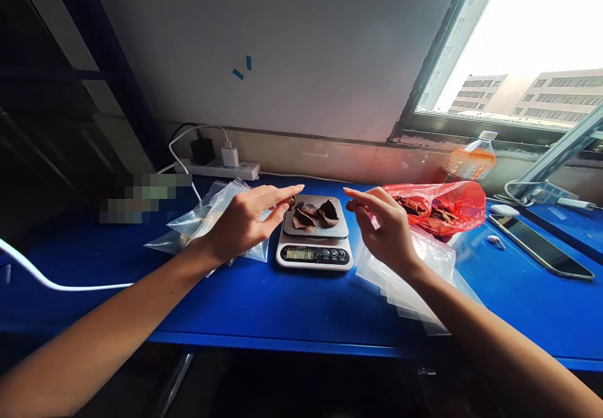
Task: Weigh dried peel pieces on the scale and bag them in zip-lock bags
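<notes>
A white digital kitchen scale (314, 251) sits in the middle of the blue table, its display lit. On its metal plate lie several curled, dark brown pieces of dried peel (305, 217). My left hand (249, 220) is at the plate's left edge, with a small brown piece of dried peel (291, 202) pinched between thumb and fingers. To the right of the plate, my right hand (384, 226) pinches another small piece (351, 205), mostly covered by the fingers. Neither hand touches the scale.
Clear zip bags lie left (179, 226) and right (424, 299) of the scale. Behind my right hand sits a red plastic bag (471, 204) of dried peel. A bottle (475, 157), phone (541, 245) and earbud (495, 242) are at right; a power strip (245, 171) with cables stands at the back.
</notes>
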